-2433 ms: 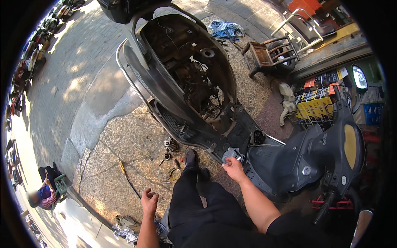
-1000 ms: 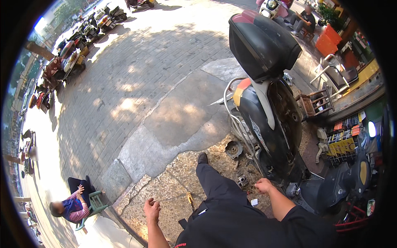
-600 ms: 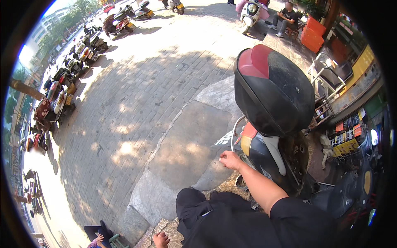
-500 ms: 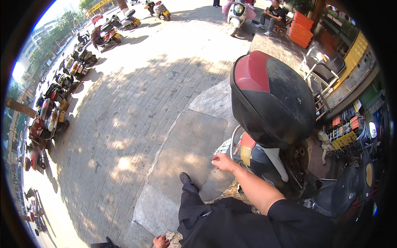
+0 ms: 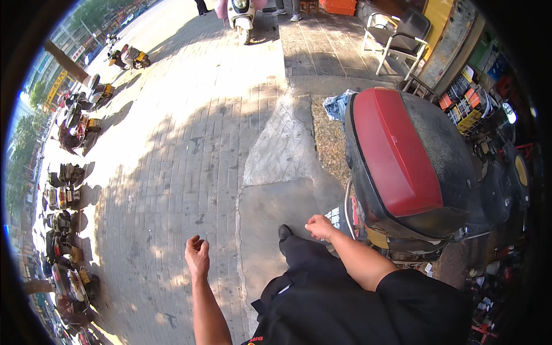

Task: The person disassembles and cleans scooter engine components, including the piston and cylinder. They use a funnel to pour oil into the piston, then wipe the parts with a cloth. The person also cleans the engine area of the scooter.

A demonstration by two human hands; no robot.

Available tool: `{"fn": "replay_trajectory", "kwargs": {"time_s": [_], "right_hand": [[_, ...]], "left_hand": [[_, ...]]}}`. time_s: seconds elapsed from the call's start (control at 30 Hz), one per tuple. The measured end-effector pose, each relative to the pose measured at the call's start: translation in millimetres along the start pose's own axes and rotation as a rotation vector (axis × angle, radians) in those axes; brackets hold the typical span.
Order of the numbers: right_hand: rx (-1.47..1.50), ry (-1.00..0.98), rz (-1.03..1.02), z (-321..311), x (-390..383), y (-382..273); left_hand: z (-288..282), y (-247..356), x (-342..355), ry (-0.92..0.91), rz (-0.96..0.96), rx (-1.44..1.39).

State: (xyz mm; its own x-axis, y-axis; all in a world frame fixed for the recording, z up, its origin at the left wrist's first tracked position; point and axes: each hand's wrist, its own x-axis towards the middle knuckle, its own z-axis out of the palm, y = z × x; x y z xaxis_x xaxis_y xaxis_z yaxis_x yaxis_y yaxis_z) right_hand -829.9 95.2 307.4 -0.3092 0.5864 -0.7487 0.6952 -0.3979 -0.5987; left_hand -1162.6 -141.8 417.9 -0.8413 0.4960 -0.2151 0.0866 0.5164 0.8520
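My left hand point(image 5: 197, 257) hangs in the air over the paving, its fingers loosely bent and a little apart, with nothing seen in them. My right hand point(image 5: 320, 227) is closed, thumb against fingers. A tiny pale spot shows at its fingertips, too small to name. Just right of that hand is the rear of a parked scooter, with a dark plate point(image 5: 338, 219) bearing white marks and a large red and black top box point(image 5: 397, 152) above it. My black shoe point(image 5: 284, 232) is on a grey concrete slab point(image 5: 275, 207).
Scooters point(image 5: 62, 192) stand in a row on the left. A white scooter point(image 5: 241, 20) is parked ahead. A metal-framed chair point(image 5: 402, 37) stands beside the shopfront at the far right. Crumpled blue cloth or plastic point(image 5: 337, 105) lies beyond the top box. Two people's legs show at the top.
The view has turned and moved forward along the scooter. My left hand has risen from the lower edge into full view. My right hand stays closed beside the scooter's rear.
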Motion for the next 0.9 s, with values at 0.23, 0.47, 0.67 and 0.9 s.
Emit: {"fn": "replay_trajectory", "kwargs": {"time_s": [0.23,0.47,0.67,0.9], "right_hand": [[-0.263,0.011,-0.344,66,141,-213],[-0.193,0.046,-0.470,8,234,-343],[-0.146,0.250,-0.095,-100,330,-301],[-0.060,0.450,0.308,-229,344,-244]], "left_hand": [[99,4,156,-0.234,0.187,0.146],[41,-146,189,-0.128,-0.763,-0.354],[31,-199,309,-0.722,-0.195,0.890],[222,78,527,-0.298,-0.514,-0.104]]}}
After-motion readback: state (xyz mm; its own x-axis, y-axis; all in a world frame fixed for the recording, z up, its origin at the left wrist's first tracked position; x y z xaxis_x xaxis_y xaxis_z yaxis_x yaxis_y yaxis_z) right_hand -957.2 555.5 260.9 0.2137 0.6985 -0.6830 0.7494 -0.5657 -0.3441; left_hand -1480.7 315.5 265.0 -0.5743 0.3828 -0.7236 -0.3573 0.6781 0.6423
